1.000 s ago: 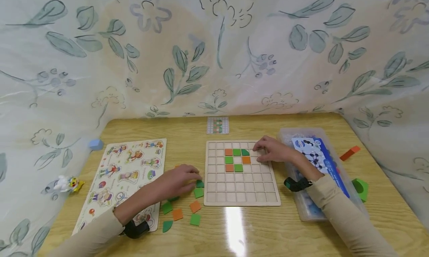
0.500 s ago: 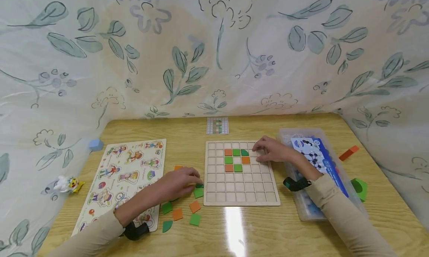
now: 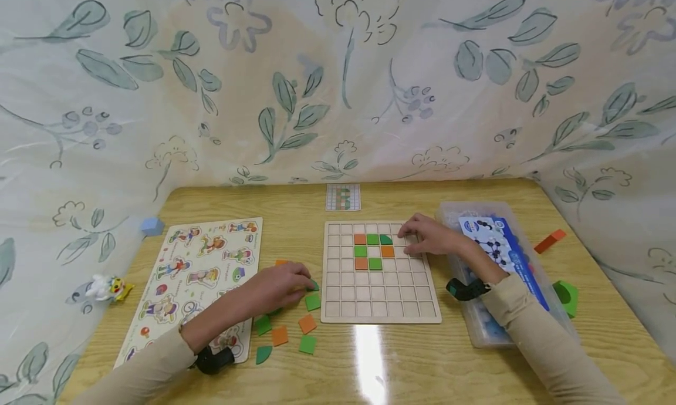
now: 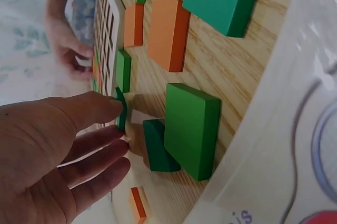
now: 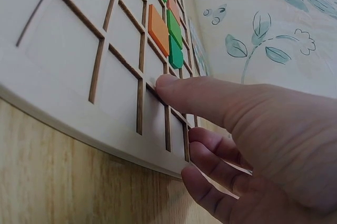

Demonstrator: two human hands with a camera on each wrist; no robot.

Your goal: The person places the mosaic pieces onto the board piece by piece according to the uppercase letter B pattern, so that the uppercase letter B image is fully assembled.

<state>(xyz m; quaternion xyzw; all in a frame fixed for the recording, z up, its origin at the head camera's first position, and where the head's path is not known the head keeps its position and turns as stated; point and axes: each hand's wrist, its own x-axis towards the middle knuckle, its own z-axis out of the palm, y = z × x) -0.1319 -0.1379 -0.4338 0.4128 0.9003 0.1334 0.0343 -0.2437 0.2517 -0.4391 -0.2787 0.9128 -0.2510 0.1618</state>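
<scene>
Dark green tile (image 4: 124, 110) in the left fingertips, just beside the grid board (image 3: 379, 294)

Closest on the table (image 3: 327, 364), loose pieces lie scattered: a quarter-round piece (image 3: 264, 354), a green square (image 3: 307, 344), orange squares (image 3: 280, 336) and others partly covered by the arm.

Just beyond them, left of the grid board, is the left hand (image 3: 271, 289). Its thumb and forefinger are drawn close together, pinching the dark green tile; the other fingers lie loosely together below. Whether the tile is fully off the table cannot be told. The step in hand looks like a pick-up, and the next move seems to call for a clean lift past the nearby square (image 3: 313, 301) and over the board's edge.

The grid board carries seven pieces in its upper middle, around a bare cell. At its upper right, the right hand (image 3: 435, 236) is moderately spread and grips no piece; its thumb rests on the board and its other fingers are by the edge, perhaps to steady it.

Farthest back lies a pattern card (image 3: 343, 198), printed in green and orange, too small to read cell by cell.
</scene>
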